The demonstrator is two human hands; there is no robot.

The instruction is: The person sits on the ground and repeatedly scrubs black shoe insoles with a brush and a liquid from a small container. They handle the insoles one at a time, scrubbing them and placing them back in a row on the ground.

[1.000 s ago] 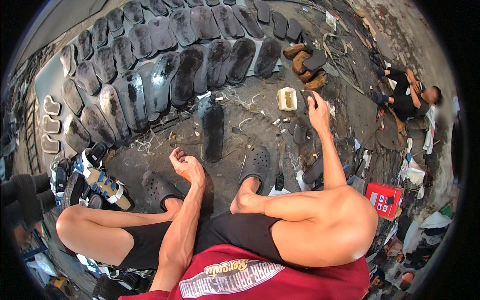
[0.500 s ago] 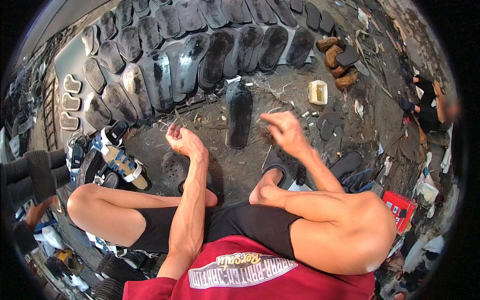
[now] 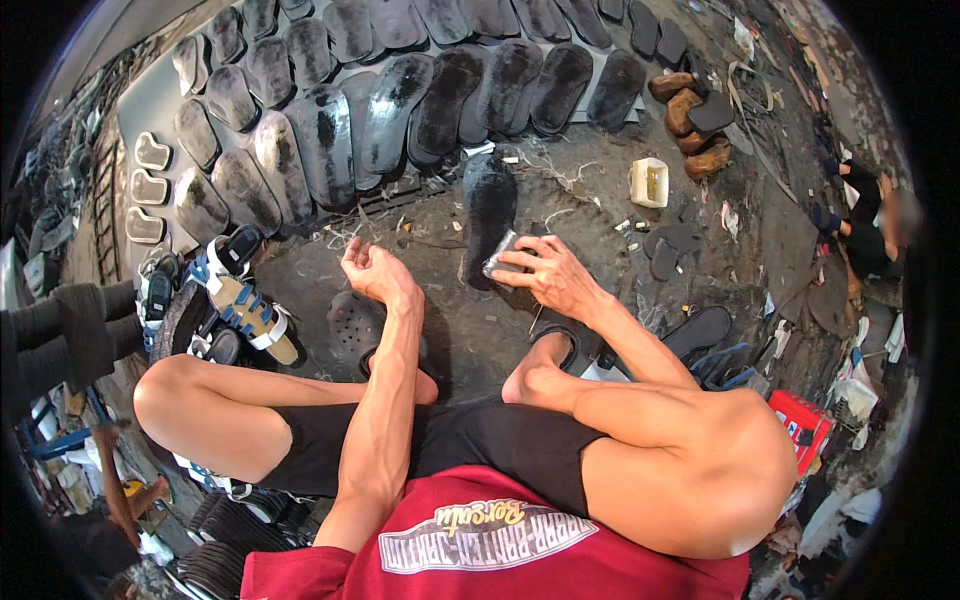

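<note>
At the centre of the frame, the right hand (image 3: 555, 275) presses a small grey pad (image 3: 500, 255) against the black shoe sole (image 3: 490, 205) lying on the dusty floor (image 3: 590, 195), its grip grasping the pad. The left hand (image 3: 370, 270), just left of it, hangs loosely curled, holding nothing, near a dark clog (image 3: 350, 325).

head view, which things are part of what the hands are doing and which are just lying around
In hand:
- right hand holding a small grey pad
- black sole by that pad
- left hand, curled, nothing visible in it

Lying about:
- rows of dark soles
- white tub
- blue-strapped sandals
- red box
</note>
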